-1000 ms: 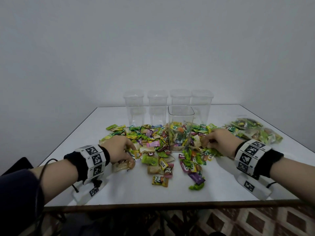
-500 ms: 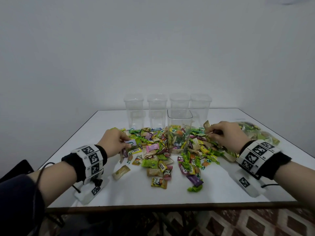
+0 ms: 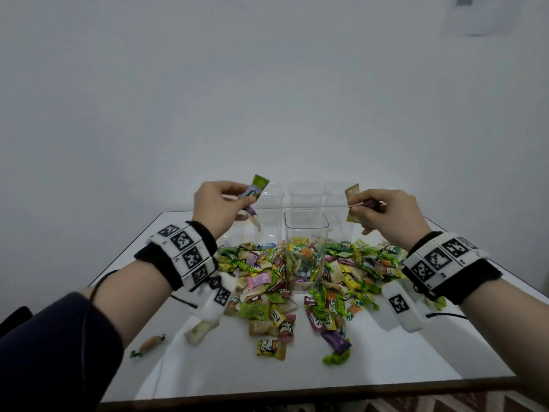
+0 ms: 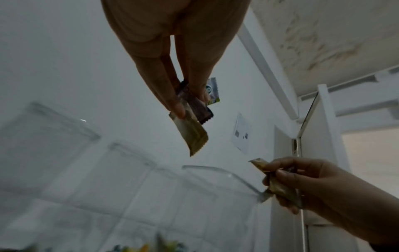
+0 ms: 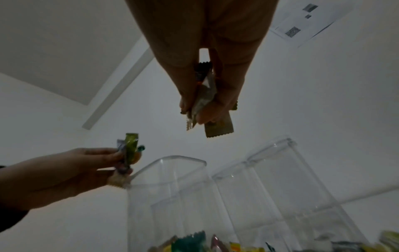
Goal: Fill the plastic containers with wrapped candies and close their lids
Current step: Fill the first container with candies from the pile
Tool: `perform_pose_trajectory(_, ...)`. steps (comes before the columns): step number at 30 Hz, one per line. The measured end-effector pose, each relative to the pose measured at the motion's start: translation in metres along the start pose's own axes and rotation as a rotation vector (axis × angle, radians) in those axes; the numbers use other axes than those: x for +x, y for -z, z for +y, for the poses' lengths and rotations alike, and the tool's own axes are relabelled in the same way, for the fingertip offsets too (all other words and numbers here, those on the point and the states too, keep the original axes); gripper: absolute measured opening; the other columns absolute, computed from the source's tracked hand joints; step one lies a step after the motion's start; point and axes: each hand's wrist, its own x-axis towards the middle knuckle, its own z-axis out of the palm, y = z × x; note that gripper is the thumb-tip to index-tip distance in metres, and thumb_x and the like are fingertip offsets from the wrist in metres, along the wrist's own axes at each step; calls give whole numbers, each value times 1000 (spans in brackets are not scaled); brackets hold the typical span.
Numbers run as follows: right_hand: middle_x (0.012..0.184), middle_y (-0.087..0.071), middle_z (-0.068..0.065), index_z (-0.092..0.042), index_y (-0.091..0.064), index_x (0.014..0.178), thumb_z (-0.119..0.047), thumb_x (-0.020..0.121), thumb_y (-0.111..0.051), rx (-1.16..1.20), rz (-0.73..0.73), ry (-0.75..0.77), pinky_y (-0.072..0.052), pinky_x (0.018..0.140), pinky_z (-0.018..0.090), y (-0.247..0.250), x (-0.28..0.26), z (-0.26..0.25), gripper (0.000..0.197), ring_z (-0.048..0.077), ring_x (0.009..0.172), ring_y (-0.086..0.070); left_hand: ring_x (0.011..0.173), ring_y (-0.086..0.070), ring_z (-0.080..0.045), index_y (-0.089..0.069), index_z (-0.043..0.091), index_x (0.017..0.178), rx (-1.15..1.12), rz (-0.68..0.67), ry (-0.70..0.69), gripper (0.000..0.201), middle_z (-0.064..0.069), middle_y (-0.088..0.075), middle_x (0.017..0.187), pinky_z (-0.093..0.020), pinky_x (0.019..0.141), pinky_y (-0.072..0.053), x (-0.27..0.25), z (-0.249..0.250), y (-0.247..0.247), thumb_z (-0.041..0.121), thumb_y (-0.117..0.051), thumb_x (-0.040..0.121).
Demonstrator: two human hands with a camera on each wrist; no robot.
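Note:
An open clear container (image 3: 306, 251), partly filled with candies, stands in the middle of a heap of wrapped candies (image 3: 300, 281) on the white table (image 3: 225, 370). My left hand (image 3: 225, 206) is raised left of its rim and pinches a few wrapped candies (image 3: 258, 187), also the candies (image 4: 192, 117) in the left wrist view. My right hand (image 3: 383, 215) is raised right of the rim and pinches a brown-gold wrapper with others (image 3: 353, 203), the same wrappers (image 5: 207, 109) in the right wrist view. The container's open rim (image 5: 170, 162) lies below both hands.
Behind the open container stand several empty clear containers with lids (image 3: 306, 194) in a row. Loose candies lie toward the front edge, one (image 3: 148, 344) at the left. A bag of candies sits behind my right wrist.
Both hands have lifted from the candy heap on the table, each carrying a few wrapped candies, and now hover at either side of the open container's rim.

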Motion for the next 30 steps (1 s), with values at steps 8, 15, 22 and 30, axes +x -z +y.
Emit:
perform_pose_trajectory(8, 68, -63, -2, -26, -70, 82, -11, 84, -68, 57, -5, 23, -59, 61, 32, -8, 6, -18, 15, 17, 47, -64, 67, -69, -18, -70, 10, 89, 17, -128, -52, 14, -3, -68, 84, -29, 60, -59, 7, 24, -71, 4, -75, 78)
perform_pose_trajectory(15, 69, -63, 1, -23, -71, 84, -9, 84, -68, 79, -11, 14, -56, 55, 26, -5, 4, -17, 14, 20, 48, -64, 71, -59, 3, -74, 9, 97, 296, -250, -81, 26, -2, -71, 89, -3, 63, -38, -1, 1, -84, 23, -79, 76)
perform_pose_trajectory(22, 63, -60, 0, -14, -71, 89, -4, 87, -63, 150, -26, 75, -47, 49, 13, -13, 8, -29, 12, 6, 45, -55, 128, -47, -18, -50, 14, 136, 297, -289, 30, 76, -4, -52, 139, -27, 100, -36, -3, -8, -77, 45, -78, 72)
perform_pose_trajectory(30, 83, -61, -7, -18, -71, 93, -10, 89, -60, -96, -166, 211, -44, 71, 18, -35, 29, -48, 15, 0, 74, -55, 113, -55, -20, -30, 12, 147, 1, -317, 250, 106, -7, -46, 138, -26, 81, -54, -19, -26, -75, 26, -88, 60)
